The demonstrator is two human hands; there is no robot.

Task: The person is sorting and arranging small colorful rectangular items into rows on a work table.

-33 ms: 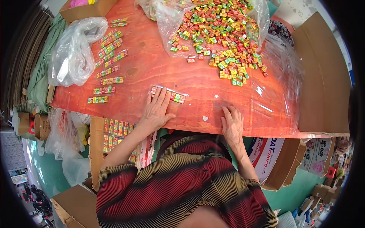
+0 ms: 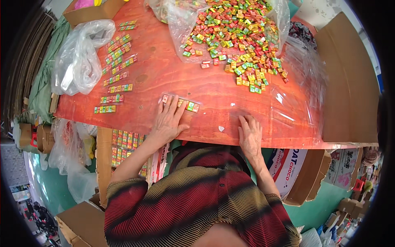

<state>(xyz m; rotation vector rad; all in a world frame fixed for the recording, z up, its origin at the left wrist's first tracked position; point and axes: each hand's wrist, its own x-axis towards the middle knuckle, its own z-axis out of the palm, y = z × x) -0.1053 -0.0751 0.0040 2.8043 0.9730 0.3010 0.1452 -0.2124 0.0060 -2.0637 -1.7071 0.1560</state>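
Observation:
Under the fingers of my left hand (image 2: 168,117) lies a short row of small wrapped sweets (image 2: 192,106) in a clear plastic sleeve. Those fingers are stretched out flat across the row and hide its middle. My right hand (image 2: 250,133) rests on the red tabletop near its front edge, fingers loosely bent and apart, and I see nothing in it. A small white chip (image 2: 221,129) lies on the table between my hands. Several similar rows of sweets (image 2: 119,88) are lined up on the left side.
A big heap of loose red, green and yellow sweets (image 2: 236,39) spills from a clear bag at the back. Clear film (image 2: 288,105) lies at the right beside a tall cardboard panel (image 2: 349,82). A crumpled plastic bag (image 2: 78,59) sits far left. Below stands a carton of packed rows (image 2: 123,142).

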